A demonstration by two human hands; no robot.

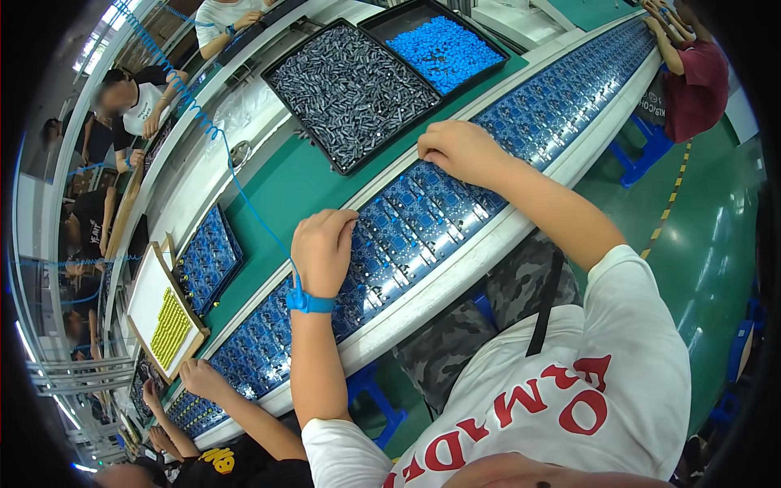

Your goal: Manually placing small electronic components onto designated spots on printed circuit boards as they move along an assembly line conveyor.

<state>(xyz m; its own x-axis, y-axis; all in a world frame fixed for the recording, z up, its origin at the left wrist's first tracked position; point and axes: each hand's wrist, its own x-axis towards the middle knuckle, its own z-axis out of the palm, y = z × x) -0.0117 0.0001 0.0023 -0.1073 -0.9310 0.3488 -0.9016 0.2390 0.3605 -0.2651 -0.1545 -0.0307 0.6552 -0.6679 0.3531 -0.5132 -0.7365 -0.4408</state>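
Observation:
Blue printed circuit boards [407, 224] form a long row in front of me, fitted with small components. My left hand [324, 248] is over the near part of this row, its thumb and fingers pinched together. What it may hold is hidden. A blue anti-static wrist strap [309, 302] circles that wrist, with a blue cord [254, 201] running up from it. Farther right, my right hand [465, 152] is curled at the boards' far edge, close to the tray of dark parts. Its fingertips are pressed together, and anything between them is too small or covered to name.
A black tray of dark cylindrical parts [346, 89] and a tray of blue parts [443, 53] stand beyond the boards. Left lie stacked blue boards [210, 259] and a framed tray of yellow parts [172, 325]. Co-workers' hands [203, 381] reach in from the left and far right.

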